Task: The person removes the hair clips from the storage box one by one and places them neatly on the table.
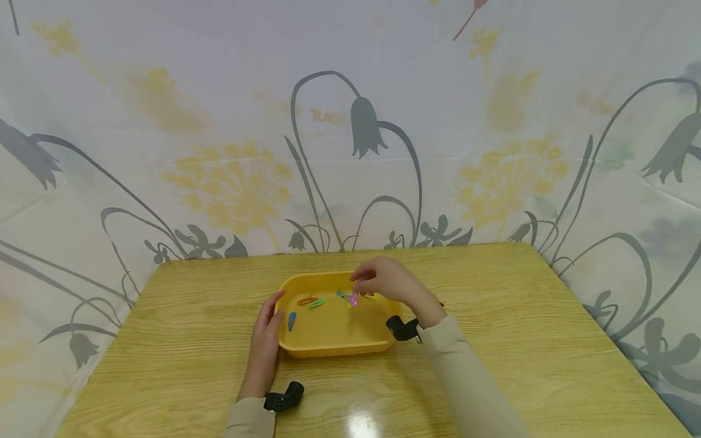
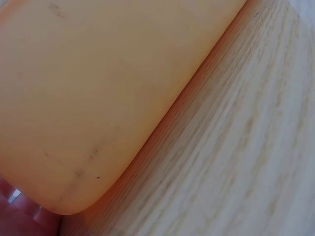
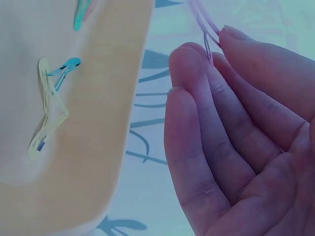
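A yellow plastic tray [image 1: 336, 350] stands on the table with several hair clips in it. My left hand [image 1: 266, 334] grips its left end, thumb over the rim and fingers along the outside. In the left wrist view the tray's side wall [image 2: 98, 98] fills much of the picture. Over the right part of the tray, my right hand [image 1: 390, 281] pinches a pink-purple hair clip [image 1: 355, 298] between thumb and fingertips. Inside lie a blue clip [image 1: 292, 320], an orange clip [image 1: 306, 300] and a green clip [image 1: 317, 303] at left. Teal [image 3: 73, 64] and pale yellow clips [image 3: 47, 88] lie nearer the right hand.
The wood-grain table [image 1: 186, 340] extends around the tray on all sides. Behind it hangs a pale cloth [image 1: 328, 182] printed with flowers. A black wrist camera [image 1: 285, 398] sits on the left wrist, another [image 1: 402, 328] on the right.
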Action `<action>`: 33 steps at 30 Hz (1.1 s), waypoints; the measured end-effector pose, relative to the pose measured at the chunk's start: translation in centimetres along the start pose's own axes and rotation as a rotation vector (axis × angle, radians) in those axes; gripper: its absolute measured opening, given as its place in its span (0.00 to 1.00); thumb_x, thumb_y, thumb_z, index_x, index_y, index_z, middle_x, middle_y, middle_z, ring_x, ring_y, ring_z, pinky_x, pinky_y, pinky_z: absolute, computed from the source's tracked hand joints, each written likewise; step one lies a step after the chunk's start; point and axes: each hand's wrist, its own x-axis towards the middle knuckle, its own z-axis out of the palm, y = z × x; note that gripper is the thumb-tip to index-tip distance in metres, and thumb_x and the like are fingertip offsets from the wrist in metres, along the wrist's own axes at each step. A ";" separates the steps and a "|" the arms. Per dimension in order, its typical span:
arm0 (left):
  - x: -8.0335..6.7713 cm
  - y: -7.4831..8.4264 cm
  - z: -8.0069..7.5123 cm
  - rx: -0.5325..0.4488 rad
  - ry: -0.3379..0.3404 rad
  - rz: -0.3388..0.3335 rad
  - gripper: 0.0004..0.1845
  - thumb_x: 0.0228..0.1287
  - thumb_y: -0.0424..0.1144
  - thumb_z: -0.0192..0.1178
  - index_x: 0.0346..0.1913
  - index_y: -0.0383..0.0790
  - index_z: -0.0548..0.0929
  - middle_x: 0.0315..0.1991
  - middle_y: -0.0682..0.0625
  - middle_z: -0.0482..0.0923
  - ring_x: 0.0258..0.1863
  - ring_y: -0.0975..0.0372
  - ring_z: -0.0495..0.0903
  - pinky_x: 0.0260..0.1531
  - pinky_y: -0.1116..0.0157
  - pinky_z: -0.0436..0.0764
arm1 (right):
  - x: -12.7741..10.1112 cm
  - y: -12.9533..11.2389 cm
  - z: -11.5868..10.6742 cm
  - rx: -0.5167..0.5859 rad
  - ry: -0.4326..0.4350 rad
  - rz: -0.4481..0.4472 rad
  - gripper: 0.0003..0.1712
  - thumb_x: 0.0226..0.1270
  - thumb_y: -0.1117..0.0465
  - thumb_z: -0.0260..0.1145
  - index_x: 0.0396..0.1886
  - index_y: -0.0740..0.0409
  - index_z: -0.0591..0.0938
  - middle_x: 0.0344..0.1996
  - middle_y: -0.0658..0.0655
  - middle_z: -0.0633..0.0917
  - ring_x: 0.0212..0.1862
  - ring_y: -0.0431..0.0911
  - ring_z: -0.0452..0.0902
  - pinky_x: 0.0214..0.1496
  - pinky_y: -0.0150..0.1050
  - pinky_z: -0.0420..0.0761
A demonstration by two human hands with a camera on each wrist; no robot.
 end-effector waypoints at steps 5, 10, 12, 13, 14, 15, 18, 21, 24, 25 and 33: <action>-0.1 0.1 0.1 0.003 -0.001 -0.017 0.20 0.73 0.40 0.39 0.65 0.52 0.64 0.72 0.55 0.48 0.71 0.64 0.45 0.69 0.58 0.50 | -1.1 0.4 -0.2 0.012 0.049 -0.022 0.08 0.62 0.54 0.62 0.37 0.47 0.85 0.34 0.45 0.83 0.33 0.42 0.75 0.36 0.35 0.75; -0.1 0.1 0.3 -0.017 -0.016 -0.013 0.20 0.73 0.39 0.39 0.66 0.50 0.64 0.72 0.55 0.49 0.71 0.63 0.45 0.69 0.58 0.49 | -2.4 1.1 -0.4 0.039 0.088 -0.035 0.07 0.63 0.54 0.62 0.34 0.46 0.85 0.32 0.46 0.83 0.32 0.43 0.73 0.35 0.37 0.74; -0.1 0.1 0.3 -0.018 -0.019 -0.014 0.20 0.73 0.40 0.39 0.66 0.50 0.64 0.72 0.55 0.48 0.71 0.63 0.45 0.69 0.58 0.49 | -2.9 1.2 -0.4 0.082 0.093 -0.019 0.07 0.63 0.52 0.61 0.34 0.44 0.85 0.33 0.45 0.83 0.34 0.44 0.75 0.37 0.39 0.75; -0.1 0.2 0.3 -0.016 -0.016 -0.011 0.20 0.73 0.40 0.39 0.66 0.50 0.64 0.72 0.55 0.49 0.71 0.63 0.45 0.69 0.58 0.49 | -3.2 1.3 -0.4 0.104 0.098 -0.012 0.08 0.63 0.51 0.61 0.34 0.43 0.85 0.34 0.45 0.83 0.36 0.45 0.77 0.39 0.39 0.77; -0.1 0.2 0.2 -0.018 -0.016 -0.012 0.20 0.73 0.40 0.39 0.65 0.50 0.64 0.72 0.55 0.48 0.71 0.64 0.45 0.69 0.58 0.49 | -3.4 1.3 -0.4 0.120 0.104 -0.012 0.08 0.63 0.50 0.61 0.35 0.43 0.84 0.35 0.45 0.83 0.37 0.46 0.77 0.41 0.40 0.77; -0.1 0.2 0.2 -0.013 -0.012 -0.017 0.20 0.73 0.41 0.39 0.65 0.51 0.64 0.72 0.56 0.48 0.71 0.64 0.45 0.69 0.58 0.49 | -3.7 1.3 -0.5 0.143 0.107 -0.011 0.09 0.64 0.50 0.60 0.36 0.44 0.84 0.37 0.46 0.83 0.39 0.46 0.78 0.42 0.40 0.78; -0.1 0.2 0.1 -0.003 -0.001 -0.024 0.20 0.73 0.42 0.39 0.65 0.53 0.64 0.72 0.56 0.48 0.71 0.64 0.45 0.69 0.58 0.49 | -4.4 1.4 -0.5 0.191 0.127 -0.007 0.10 0.64 0.51 0.60 0.39 0.47 0.84 0.40 0.49 0.83 0.41 0.46 0.79 0.45 0.41 0.79; -0.1 0.2 0.0 0.006 0.004 -0.029 0.20 0.73 0.42 0.39 0.65 0.53 0.64 0.72 0.56 0.48 0.71 0.64 0.44 0.69 0.58 0.48 | -5.1 1.7 -0.3 0.227 0.153 0.017 0.11 0.64 0.51 0.60 0.40 0.49 0.84 0.40 0.50 0.83 0.40 0.47 0.78 0.45 0.43 0.78; -0.1 0.2 0.0 -0.001 0.006 -0.031 0.20 0.73 0.42 0.39 0.65 0.53 0.64 0.72 0.56 0.47 0.71 0.64 0.44 0.69 0.59 0.49 | -5.5 1.9 -0.1 0.254 0.179 0.060 0.10 0.64 0.51 0.60 0.40 0.47 0.83 0.39 0.48 0.84 0.39 0.47 0.78 0.45 0.45 0.78; -0.1 0.2 0.0 -0.004 0.008 -0.031 0.20 0.73 0.41 0.40 0.65 0.52 0.64 0.72 0.56 0.47 0.71 0.64 0.44 0.69 0.59 0.49 | -5.6 2.0 0.0 0.260 0.185 0.070 0.10 0.64 0.51 0.60 0.40 0.46 0.83 0.38 0.48 0.84 0.39 0.48 0.78 0.45 0.45 0.78; -0.1 0.2 0.0 -0.013 0.000 -0.023 0.20 0.73 0.41 0.40 0.65 0.52 0.64 0.72 0.56 0.47 0.71 0.64 0.44 0.69 0.59 0.50 | -6.5 2.8 0.6 0.339 0.240 0.114 0.10 0.65 0.55 0.60 0.43 0.48 0.82 0.41 0.50 0.83 0.42 0.52 0.78 0.45 0.45 0.79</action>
